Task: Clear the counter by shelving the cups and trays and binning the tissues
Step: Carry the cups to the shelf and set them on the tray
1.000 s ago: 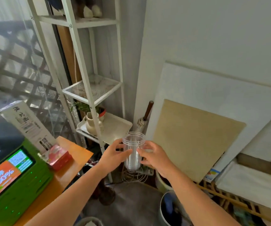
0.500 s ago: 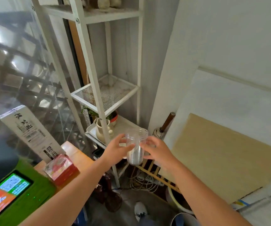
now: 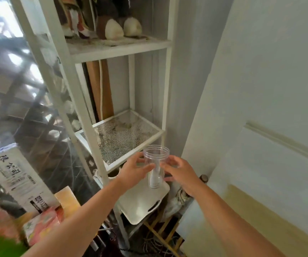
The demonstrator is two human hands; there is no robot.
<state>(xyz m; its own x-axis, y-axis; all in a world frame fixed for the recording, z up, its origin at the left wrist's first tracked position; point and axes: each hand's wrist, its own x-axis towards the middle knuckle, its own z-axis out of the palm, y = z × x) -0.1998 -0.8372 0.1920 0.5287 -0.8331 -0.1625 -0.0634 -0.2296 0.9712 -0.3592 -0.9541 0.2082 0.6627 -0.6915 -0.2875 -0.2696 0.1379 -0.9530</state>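
A tall clear plastic cup (image 3: pixel 156 164) with a ribbed rim is held upright between my left hand (image 3: pixel 133 172) and my right hand (image 3: pixel 180 172). Something white shows inside its lower part. The cup hangs in front of the white metal shelf unit (image 3: pixel 86 115), level with the front right corner of its mesh shelf (image 3: pixel 119 138). Below the cup, a white tray (image 3: pixel 142 203) lies on the lower shelf beside a cream jug (image 3: pixel 113 173), which the shelf post mostly hides.
The top shelf (image 3: pixel 116 47) carries dark and white figures. A white wall panel (image 3: pixel 260 164) stands close on the right. At lower left are an orange counter corner (image 3: pixel 67 199), a pink tissue box (image 3: pixel 42 227) and a printed sign (image 3: pixel 18 180). Cables and wooden slats lie on the floor.
Both hands have lifted the cup and carried it closer to the shelf unit, from the lower tray shelf's height up to the mesh shelf's front edge. The view has tilted upward.
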